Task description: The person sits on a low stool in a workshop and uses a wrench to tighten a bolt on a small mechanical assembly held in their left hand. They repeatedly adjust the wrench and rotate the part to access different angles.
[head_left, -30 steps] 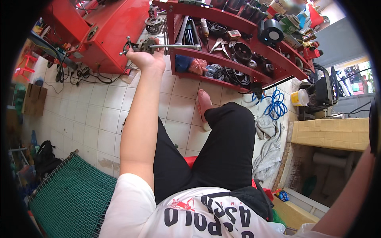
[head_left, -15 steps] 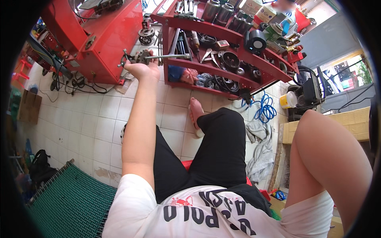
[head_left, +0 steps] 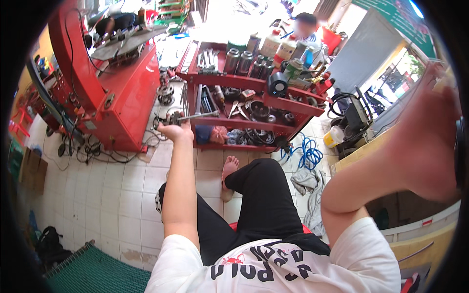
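Palm up beside the red tool cart (head_left: 254, 88), my left hand (head_left: 173, 129) holds a metal mechanical part (head_left: 172, 118) with screw fittings and a long steel bar (head_left: 200, 115) reaching out to the right, over the cart's left front. My right hand (head_left: 435, 141) is raised close to the camera at the far right, large and blurred; its fingers are hard to make out, and I cannot tell what, if anything, it holds. The cart's shelves carry wrenches (head_left: 210, 58), metal cans (head_left: 232, 62), bottles and assorted round parts.
A red workshop machine (head_left: 122, 97) stands at left with cables around it. A person (head_left: 308, 39) is behind the cart. A blue hose (head_left: 308, 151), grey cloth (head_left: 308, 183), black wheeled machine (head_left: 354, 119) and yellow-white bucket (head_left: 332, 136) are at right. A green woven seat (head_left: 93, 268) is at lower left.
My right arm has come up from the lower right to beside the camera. The view has tilted upward, bringing the cart's top and the person behind it into sight. My left hand keeps its hold.
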Tool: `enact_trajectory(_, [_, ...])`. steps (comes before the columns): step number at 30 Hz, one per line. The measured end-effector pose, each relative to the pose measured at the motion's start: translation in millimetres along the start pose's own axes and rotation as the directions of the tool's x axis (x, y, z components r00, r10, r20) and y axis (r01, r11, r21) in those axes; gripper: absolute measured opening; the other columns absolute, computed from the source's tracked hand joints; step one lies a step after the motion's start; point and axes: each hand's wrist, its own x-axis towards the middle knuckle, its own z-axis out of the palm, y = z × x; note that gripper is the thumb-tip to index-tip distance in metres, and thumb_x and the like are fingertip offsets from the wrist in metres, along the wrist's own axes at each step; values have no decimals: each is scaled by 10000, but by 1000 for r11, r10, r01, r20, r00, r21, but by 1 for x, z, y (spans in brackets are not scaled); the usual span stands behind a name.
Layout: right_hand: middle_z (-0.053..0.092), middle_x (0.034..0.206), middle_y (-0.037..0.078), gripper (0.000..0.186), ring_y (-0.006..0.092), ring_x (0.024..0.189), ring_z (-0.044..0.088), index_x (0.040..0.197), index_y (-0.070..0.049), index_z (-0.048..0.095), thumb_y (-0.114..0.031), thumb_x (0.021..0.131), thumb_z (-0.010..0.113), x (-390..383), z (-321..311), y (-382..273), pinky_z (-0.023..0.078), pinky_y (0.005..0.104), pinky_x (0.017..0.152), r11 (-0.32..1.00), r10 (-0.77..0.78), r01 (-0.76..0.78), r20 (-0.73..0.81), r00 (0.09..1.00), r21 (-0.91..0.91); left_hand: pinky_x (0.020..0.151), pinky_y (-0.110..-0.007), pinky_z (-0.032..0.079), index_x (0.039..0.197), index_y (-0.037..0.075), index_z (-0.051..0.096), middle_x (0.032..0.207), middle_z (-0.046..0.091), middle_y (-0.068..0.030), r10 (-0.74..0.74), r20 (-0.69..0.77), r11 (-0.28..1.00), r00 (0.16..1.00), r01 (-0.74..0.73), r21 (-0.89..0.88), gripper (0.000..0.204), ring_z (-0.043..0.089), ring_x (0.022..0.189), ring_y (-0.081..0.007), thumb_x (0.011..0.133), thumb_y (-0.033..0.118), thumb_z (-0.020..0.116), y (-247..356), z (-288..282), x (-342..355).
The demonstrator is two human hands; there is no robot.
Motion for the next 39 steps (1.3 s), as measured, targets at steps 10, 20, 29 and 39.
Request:
enact_trajectory(10, [625,613,80,501,126,533,573,835,33,666,-390,1038,488,-195,-98,138,455,304,517,-9,925,-704,-273,263,-710,739,-389,521,1152,105,509,1017,609,-142,-73,31,997,997,73,2,483,606,842,-261,947,519,367,18,4,-20])
enact_trajectory(20, [649,688,206,484,289,639,641,857,32,710,-418,972,577,-264,-116,213,489,405,645,-74,901,-692,-346,262,-718,657,-374,476,1065,148,523,889,627,-97,-57,94,986,994,41,159,477,604,756,-237,945,563,321,26,-2,-9])
enact_trajectory(29, [558,509,127,565,252,482,559,735,12,638,-453,1022,493,-277,-142,221,465,409,564,-115,925,-868,-371,85,-484,691,-357,460,1106,113,525,936,616,-108,2,167,970,986,-42,238,458,600,788,-237,963,489,306,1,4,-16])
enact_trajectory(39, [670,767,236,441,438,812,658,840,9,637,-385,1009,533,-301,-156,219,477,493,854,-111,871,-595,-366,328,-796,683,-361,472,1106,120,521,935,615,-118,49,70,954,996,-68,293,446,604,774,-256,972,489,312,-18,-10,-12])
